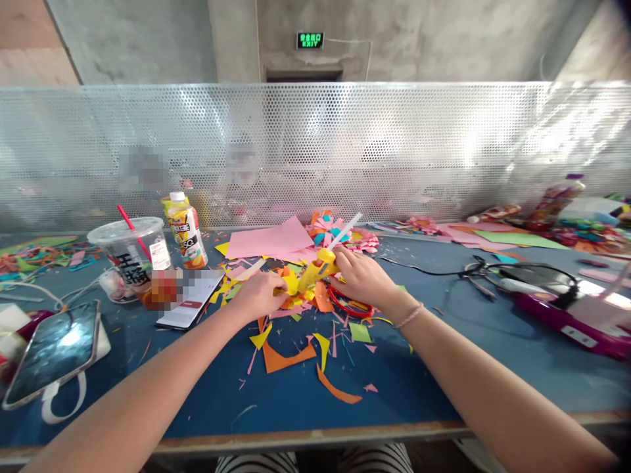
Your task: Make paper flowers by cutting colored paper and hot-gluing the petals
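My right hand [355, 272] is wrapped round a yellow hot glue gun [315, 272], with a whitish glue stick [347, 231] jutting from its back end. The gun's front points down and left, close to my left hand [263, 293]. Those left fingers are pinched on a piece of yellow paper [292, 284] just above the scraps. Under and around both hands lie cut bits of yellow, orange and pink paper. Red-handled scissors [349, 303] rest beneath my right hand, partly hidden. Pink paper sheets [271, 238] and a paper pompom [329, 228] lie behind the hands.
On the left stand a plastic cup [131, 256] with a red straw and a juice bottle [187, 231], near two phones [56, 351]. Cables [476, 268] and a purple power strip [572, 325] lie right. A perforated metal screen [315, 144] borders the blue table [394, 374].
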`<state>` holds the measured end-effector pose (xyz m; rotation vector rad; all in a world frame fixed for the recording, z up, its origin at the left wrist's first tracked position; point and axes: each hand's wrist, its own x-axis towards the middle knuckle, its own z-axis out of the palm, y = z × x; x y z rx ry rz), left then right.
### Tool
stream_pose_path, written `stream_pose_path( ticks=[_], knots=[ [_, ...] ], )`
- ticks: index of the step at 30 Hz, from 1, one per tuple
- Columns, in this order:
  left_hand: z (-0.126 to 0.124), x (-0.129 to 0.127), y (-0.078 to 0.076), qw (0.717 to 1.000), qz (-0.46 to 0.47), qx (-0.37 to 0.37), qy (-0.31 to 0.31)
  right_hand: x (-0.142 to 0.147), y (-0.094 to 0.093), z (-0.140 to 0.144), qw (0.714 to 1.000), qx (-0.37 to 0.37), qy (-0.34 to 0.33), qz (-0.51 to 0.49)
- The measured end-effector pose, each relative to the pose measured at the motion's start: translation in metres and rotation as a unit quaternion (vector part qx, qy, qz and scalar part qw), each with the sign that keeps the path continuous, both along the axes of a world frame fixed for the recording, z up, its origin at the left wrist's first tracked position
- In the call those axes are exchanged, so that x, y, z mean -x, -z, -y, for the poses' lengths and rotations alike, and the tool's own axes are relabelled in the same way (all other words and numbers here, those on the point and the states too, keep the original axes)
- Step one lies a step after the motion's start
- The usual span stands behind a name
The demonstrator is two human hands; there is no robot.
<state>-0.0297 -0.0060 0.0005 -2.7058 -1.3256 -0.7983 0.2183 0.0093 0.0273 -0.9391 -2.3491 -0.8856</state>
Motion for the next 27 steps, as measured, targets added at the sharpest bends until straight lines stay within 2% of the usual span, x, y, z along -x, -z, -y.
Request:
stream_pose_path(
  ticks=[4, 10, 16, 23, 27],
  knots=[
    [0.002, -0.005, 0.000, 0.999, -0.023, -0.011, -0.029, -0.001, -0.002, 0.000, 1.000, -0.001, 0.018, -0.012],
    [0.001, -0.012, 0.001, 0.998, -0.028, -0.059, -0.013, -0.004, -0.006, 0.001, 0.999, 0.010, 0.040, -0.004],
    [0.002, -0.015, 0.000, 0.991, -0.079, -0.108, -0.022, -0.003, -0.005, 0.001, 0.999, 0.005, 0.042, 0.004],
    [0.000, -0.014, 0.002, 0.997, -0.018, -0.072, -0.020, 0.000, 0.000, -0.001, 0.999, -0.013, 0.034, -0.004],
    [-0.002, -0.012, 0.000, 0.999, -0.011, -0.028, -0.017, 0.001, 0.002, -0.002, 0.998, -0.060, -0.009, 0.016]
  ],
)
